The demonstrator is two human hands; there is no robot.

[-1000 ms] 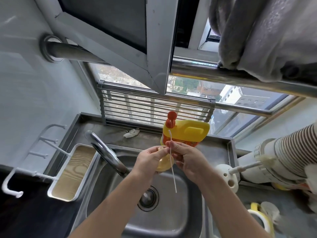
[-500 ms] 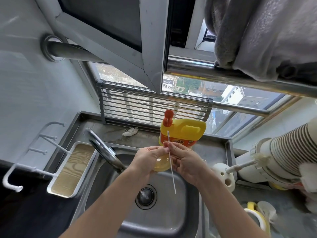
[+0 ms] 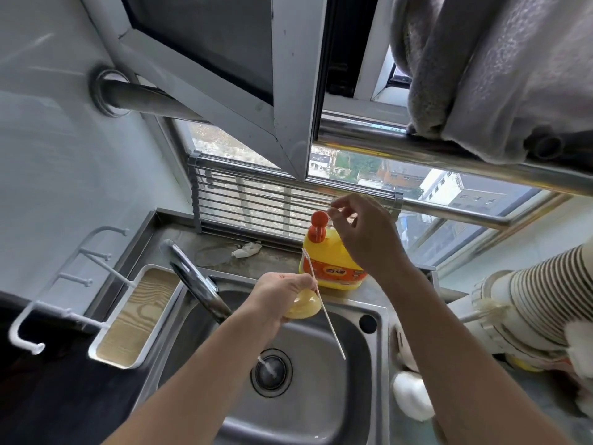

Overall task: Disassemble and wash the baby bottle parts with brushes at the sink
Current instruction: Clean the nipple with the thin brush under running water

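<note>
Fingers (image 3: 296, 279) of the left hand (image 3: 272, 295) are wrapped round a yellowish bottle part (image 3: 303, 309) and pinch a thin white brush (image 3: 330, 326) too, both over the sink (image 3: 321, 399). Right hand (image 3: 365, 232) hovers just above the orange pump (image 3: 319, 220) of the yellow detergent bottle (image 3: 327, 268), fingers loosely curled, nothing in them as far as I can see.

- Left hand (image 3: 279, 293): bare, uncovered to the wrist.
- Left forearm (image 3: 199, 364): bare skin up to the lower frame edge.
- Right hand (image 3: 362, 232): bare.
- Right forearm (image 3: 449, 332): bare up to the frame edge.
</note>
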